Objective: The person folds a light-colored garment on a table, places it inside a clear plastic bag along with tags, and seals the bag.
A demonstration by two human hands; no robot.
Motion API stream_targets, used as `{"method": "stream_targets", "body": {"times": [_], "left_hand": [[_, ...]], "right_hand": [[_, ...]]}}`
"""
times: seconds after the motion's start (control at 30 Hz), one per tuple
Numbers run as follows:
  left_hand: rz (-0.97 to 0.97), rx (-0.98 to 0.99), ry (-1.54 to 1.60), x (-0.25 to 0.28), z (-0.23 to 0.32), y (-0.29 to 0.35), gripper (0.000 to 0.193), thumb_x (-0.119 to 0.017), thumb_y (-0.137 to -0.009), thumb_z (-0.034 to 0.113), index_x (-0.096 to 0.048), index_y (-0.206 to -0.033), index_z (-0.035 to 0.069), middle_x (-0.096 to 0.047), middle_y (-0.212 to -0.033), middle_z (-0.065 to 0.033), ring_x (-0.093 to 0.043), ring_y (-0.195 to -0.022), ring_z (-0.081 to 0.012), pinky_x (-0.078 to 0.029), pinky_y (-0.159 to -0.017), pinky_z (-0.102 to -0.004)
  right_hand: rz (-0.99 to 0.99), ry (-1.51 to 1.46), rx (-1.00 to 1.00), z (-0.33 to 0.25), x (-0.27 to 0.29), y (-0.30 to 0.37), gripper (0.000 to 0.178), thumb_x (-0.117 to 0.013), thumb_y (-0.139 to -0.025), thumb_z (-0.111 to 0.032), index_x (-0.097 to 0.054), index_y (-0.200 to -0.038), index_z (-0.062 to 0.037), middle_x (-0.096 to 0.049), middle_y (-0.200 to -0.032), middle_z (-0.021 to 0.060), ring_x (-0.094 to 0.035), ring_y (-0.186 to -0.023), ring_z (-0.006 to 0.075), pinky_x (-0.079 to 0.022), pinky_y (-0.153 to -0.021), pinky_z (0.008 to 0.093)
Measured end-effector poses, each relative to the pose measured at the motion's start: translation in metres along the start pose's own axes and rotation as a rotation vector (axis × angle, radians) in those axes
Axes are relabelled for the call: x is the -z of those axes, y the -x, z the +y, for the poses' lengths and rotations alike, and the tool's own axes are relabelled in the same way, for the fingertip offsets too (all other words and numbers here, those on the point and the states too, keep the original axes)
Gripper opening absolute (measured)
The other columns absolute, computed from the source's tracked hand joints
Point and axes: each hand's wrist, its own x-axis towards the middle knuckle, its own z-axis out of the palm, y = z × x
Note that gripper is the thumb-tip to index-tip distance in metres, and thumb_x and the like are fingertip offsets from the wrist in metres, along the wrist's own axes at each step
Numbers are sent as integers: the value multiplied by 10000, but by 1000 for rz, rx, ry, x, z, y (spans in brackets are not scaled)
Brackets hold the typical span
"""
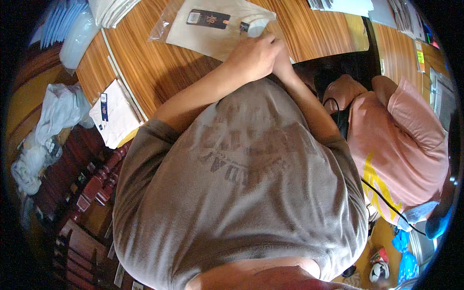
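Observation:
A folded cream garment (193, 38) lies on the wooden table in front of me, with a dark hang tag (208, 19) on it. Clear plastic (163, 21) shows along its left side, like a bag. At the garment's near right part, my left hand (258, 54) is closed, knuckles up. Close against it is my right hand (281, 60), partly covered by the left, its fingers curled as well. Whatever the fingers grip is hidden behind the knuckles.
Another folded white garment (115, 116) with a dark tag sits at the table's left edge. Stacks of white garments (112, 9) and blue packets (60, 24) stand at the far left. A person in a pink shirt (391, 140) is close on my right. A black cable (386, 199) hangs between us.

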Motion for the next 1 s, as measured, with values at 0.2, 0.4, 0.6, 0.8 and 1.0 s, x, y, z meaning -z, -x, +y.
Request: {"method": "stream_targets", "body": {"times": [0.2, 0.4, 0.6, 0.8, 1.0], "left_hand": [[19, -153, -158, -3, 9, 22, 243, -675, -867, 142, -633, -1074, 22, -671, -1007, -170, -697, -864, -407, -574, -739, -508], [133, -213, 225, 31, -31, 55, 734, -822, -811, 483, -582, -1363, 62, -583, -1391, -145, -581, -1280, -364, -500, -1042, -497], [21, 12, -146, -13, -98, 132, 1131, -848, -671, 572, -376, -1581, 95, -321, -1662, -124, -253, -1557, -342, -190, -1268, -543], [128, -21, -170, -42, -84, 139, 953, -816, -752, 457, -420, -1554, 129, -374, -1632, -94, -330, -1516, -304, -251, -1245, -514], [136, 16, -92, -50, -76, 135, 842, -826, -738, 325, -492, -1478, 100, -436, -1574, -104, -389, -1463, -321, -287, -1225, -498]], "right_hand": [[-221, -405, -410, -46, -27, -17, 362, -546, -1031, -288, -581, -1280, -27, -658, -1148, 167, -632, -1131, 281, -536, -942, 409], [-387, -449, -388, -14, -25, -21, 355, -608, -1030, -320, -658, -1168, 4, -732, -1038, 138, -716, -895, 230, -605, -787, 362], [-399, -647, -808, -44, 2, -2, 326, -723, -993, -310, -702, -1056, 9, -754, -964, 117, -740, -778, 192, -617, -686, 324], [-66, -333, -422, -44, -12, 27, 274, -822, -900, -237, -720, -986, 3, -743, -849, 66, -720, -718, 186, -581, -654, 318], [106, 113, -309, -23, -35, 26, 351, -875, -814, -314, -743, -933, -10, -733, -791, 66, -696, -660, 167, -558, -609, 352]]}}
